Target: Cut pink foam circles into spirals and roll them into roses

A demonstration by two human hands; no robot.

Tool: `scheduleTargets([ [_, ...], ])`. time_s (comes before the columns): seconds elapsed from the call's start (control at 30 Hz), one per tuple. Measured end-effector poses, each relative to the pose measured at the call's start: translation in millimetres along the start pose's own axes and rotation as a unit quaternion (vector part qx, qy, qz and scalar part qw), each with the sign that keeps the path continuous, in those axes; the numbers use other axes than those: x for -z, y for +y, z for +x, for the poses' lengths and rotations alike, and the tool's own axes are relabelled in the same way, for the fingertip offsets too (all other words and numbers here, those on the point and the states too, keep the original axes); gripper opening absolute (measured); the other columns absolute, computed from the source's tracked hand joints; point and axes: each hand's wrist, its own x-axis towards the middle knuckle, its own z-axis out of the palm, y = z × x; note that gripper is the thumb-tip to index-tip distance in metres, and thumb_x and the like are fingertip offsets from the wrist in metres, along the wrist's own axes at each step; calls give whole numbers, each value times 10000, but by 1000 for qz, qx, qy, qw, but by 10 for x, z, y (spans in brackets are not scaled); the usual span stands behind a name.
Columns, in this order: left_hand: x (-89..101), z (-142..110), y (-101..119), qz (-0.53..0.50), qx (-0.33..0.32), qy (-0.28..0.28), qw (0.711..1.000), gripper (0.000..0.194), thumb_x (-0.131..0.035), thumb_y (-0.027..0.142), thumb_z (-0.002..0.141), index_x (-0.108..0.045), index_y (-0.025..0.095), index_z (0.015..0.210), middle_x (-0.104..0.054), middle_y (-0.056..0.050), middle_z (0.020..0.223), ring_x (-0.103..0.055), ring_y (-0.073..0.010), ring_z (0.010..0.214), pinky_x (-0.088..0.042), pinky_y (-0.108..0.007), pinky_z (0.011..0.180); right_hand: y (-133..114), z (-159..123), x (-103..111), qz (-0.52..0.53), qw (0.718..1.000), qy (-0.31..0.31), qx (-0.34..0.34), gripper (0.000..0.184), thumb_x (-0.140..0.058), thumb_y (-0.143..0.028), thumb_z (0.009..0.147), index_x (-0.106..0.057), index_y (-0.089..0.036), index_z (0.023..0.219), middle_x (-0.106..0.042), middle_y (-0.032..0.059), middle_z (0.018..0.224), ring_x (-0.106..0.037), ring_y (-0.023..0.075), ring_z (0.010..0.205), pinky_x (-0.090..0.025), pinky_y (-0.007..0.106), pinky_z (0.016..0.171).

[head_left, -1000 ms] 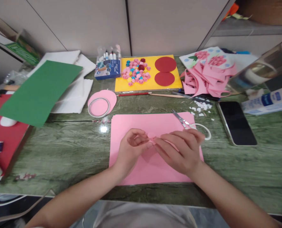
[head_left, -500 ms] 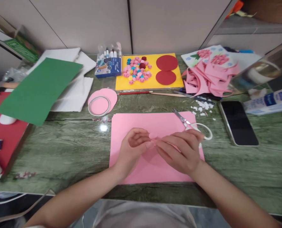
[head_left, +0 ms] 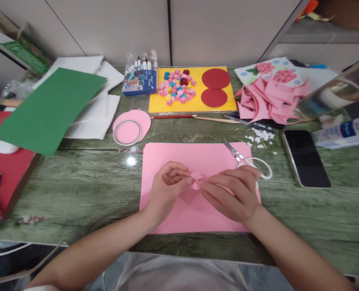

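Note:
A small curled piece of pink paper (head_left: pixel 196 176) is pinched between my two hands, above a stack of pink paper sheets (head_left: pixel 167 151). My left hand (head_left: pixel 169 188) grips its left side between thumb and fingers. From the right, the fingertips of my right hand (head_left: pixel 235 192) close on its other edge. White-handled scissors (head_left: pixel 238 155) lie on the stack's upper right corner, partly behind my right hand. Small rolled paper pieces (head_left: pixel 177 87), mostly pink, are heaped on a yellow sheet (head_left: pixel 197 109) at the back, beside two dark red paper circles (head_left: pixel 215 78).
Pink paper offcuts (head_left: pixel 270 99) are piled at back right, near white scraps (head_left: pixel 261 135) and a phone (head_left: pixel 307 158). Pink circles with a ring (head_left: pixel 127 132) lie left of the stack. A green sheet (head_left: pixel 50 109) covers white paper. A marker box (head_left: pixel 139 81) stands at the back.
Both hands stay over the pink stack, and the curled piece now shows more clearly between the fingertips. My right hand has shifted slightly right. The whole view has tilted a little.

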Motion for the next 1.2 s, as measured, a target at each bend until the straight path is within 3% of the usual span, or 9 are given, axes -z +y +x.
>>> scheduleTargets([
  [0.73, -6, -5, 29, -32, 26, -17, 999, 261, -722, 107, 634, -572, 173, 837, -653, 14, 735, -600, -83, 648, -472, -197, 616, 14, 105, -46, 120, 989, 0, -89, 97, -698, -200, 710, -653, -272, 758, -597, -32, 691, -522, 119, 672, -368, 299, 658],
  [0.87, -6, -7, 34, -49, 30, -58, 997, 298, -727, 77, 620, -582, 189, 855, -656, 16, 780, -608, -80, 712, -476, -183, 650, 15, 111, -22, 122, 988, -6, -90, 101, -697, -194, 705, -653, -261, 766, -587, -26, 699, -522, 121, 673, -374, 302, 662],
  [1.2, -43, -7, 64, -31, 43, -62, 997, 320, -745, 66, 581, -576, 181, 828, -624, 30, 728, -589, -69, 672, -477, -187, 647, -13, 123, 12, 75, 994, 6, -85, 105, -704, -189, 687, -661, -250, 761, -606, -25, 666, -516, 131, 665, -363, 312, 653],
])
